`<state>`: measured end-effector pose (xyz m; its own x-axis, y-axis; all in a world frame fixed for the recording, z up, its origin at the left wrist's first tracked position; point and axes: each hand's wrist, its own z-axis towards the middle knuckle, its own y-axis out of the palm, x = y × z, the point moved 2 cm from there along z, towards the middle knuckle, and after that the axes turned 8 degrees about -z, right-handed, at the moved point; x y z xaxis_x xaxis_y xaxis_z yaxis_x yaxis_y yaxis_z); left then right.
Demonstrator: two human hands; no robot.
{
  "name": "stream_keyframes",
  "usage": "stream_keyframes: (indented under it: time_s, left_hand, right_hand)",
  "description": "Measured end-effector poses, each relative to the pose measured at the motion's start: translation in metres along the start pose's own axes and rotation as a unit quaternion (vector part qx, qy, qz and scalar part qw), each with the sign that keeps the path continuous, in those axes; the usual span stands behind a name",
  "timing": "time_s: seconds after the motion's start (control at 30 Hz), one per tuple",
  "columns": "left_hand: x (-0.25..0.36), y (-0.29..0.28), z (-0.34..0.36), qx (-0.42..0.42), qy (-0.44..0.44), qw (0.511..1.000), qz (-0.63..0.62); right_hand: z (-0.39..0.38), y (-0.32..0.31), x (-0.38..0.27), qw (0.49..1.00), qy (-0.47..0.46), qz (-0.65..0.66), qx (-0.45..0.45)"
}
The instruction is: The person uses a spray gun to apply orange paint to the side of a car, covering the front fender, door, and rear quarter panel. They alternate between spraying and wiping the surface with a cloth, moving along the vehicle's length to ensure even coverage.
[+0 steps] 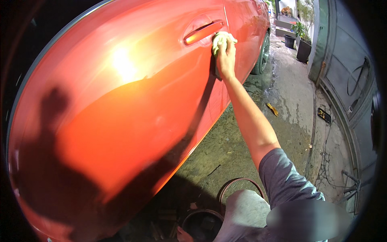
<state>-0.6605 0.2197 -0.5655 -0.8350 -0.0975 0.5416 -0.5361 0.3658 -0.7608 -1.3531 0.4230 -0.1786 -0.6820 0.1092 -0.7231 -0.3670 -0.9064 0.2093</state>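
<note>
My right arm reaches forward to the red car door. My right hand is closed on a pale yellow-green cloth and presses it against the panel. The cloth is bunched up just below and beside the rear end of the door handle, close to the door seam. The handle is the same red as the body. Sunlight glares on the door, and a dark shadow of me and my arm falls across it. I cannot see my left hand.
A dark round tub and a reddish-brown ring are by my knee. A wheel stands farther along the car. Wet concrete holds a dry leaf and a black phone-like object. A grey metal gate and potted plants line the right.
</note>
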Motion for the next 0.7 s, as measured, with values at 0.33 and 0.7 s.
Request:
stream_keyframes:
  time_s: [0.33,0.7]
  left_hand:
    - [-0.036,0.016,0.021,0.021,0.177,0.982,-0.067]
    - [-0.083,0.038,0.079,0.024,-0.057,0.996,0.069]
  right_hand:
    - [0.008,-0.022,-0.060,0.933,-0.320,-0.123,-0.108]
    - [-0.089,0.010,-0.059,0.967,-0.231,-0.102,-0.025]
